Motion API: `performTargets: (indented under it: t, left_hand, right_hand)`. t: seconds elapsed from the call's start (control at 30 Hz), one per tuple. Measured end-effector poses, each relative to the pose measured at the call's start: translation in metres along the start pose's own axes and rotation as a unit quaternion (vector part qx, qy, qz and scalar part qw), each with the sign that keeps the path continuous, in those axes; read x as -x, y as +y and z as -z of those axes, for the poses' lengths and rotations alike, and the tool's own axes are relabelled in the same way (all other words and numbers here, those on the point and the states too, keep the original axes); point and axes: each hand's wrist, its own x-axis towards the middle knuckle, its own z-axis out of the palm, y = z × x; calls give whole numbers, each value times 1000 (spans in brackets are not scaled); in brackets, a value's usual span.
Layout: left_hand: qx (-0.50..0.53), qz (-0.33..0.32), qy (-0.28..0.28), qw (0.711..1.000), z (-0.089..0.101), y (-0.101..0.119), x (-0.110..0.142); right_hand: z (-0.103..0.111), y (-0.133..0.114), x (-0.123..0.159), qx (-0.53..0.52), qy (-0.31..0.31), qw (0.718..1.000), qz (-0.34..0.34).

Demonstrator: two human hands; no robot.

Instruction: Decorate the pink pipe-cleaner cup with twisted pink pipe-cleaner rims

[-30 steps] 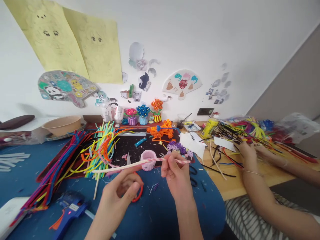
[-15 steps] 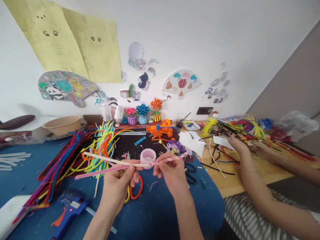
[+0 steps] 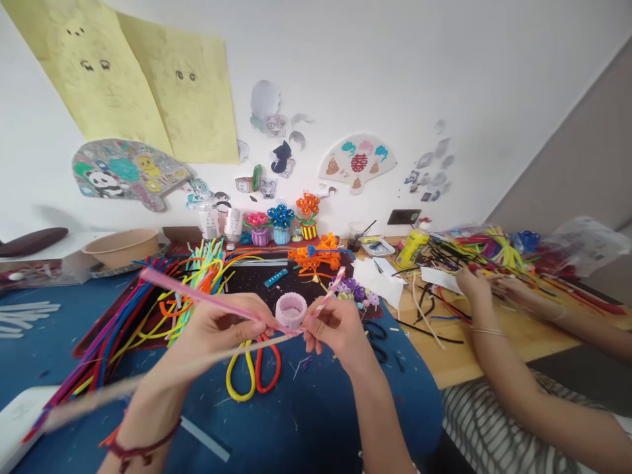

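My left hand (image 3: pixel 217 327) and my right hand (image 3: pixel 336 327) are both closed on a pair of pipe cleaners, one pink (image 3: pixel 187 291) and one pale cream (image 3: pixel 148 376), twisted together where the hands meet. The pink one slants up to the left; the cream one sweeps down to the left, blurred. A short twisted end (image 3: pixel 332 289) sticks up above my right hand. A small pink woven cup (image 3: pixel 291 309) stands just behind the hands. Scissors with yellow and red handles (image 3: pixel 253 366) lie on the blue mat (image 3: pixel 306 421) under my left hand.
A heap of coloured pipe cleaners (image 3: pixel 148 309) covers the left of the mat. Small pipe-cleaner flower pots (image 3: pixel 282 225) line the wall. Another person's hands (image 3: pixel 481 286) sort pipe cleaners (image 3: pixel 488 247) on the wooden table (image 3: pixel 459 368) at right. A bowl (image 3: pixel 121 247) stands far left.
My left hand has swung the loose ends apart: the pink pipe cleaner rose to the left and the cream one dropped low. The twisted end by my right hand tilted upward.
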Motion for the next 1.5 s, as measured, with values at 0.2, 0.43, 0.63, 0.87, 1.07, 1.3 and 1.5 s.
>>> performTargets:
  t: [0.2, 0.43, 0.63, 0.87, 1.07, 1.3, 1.5]
  left_hand:
    - [-336, -162, -183, 910, 0, 42, 7]
    - [-613, -323, -27, 720, -54, 7, 24]
    - [-379, -140, 69, 912, -42, -3, 27]
    - [1, 139, 94, 986, -50, -20, -2]
    - [197, 194, 116, 954, -67, -28, -8]
    - [22, 166, 173, 971, -67, -10, -10]
    - [89, 190, 139, 968, -63, -7, -7]
  right_hand:
    - [1, -18, 3, 179, 114, 975, 66]
    - [-6, -19, -5, 103, 139, 983, 64]
    - [16, -23, -30, 88, -18, 996, -5]
    - [19, -26, -52, 50, -167, 984, -20]
    - [12, -32, -47, 52, -150, 987, -16]
    - [6, -40, -41, 104, -91, 990, -39]
    - [14, -29, -49, 4, -189, 981, -35]
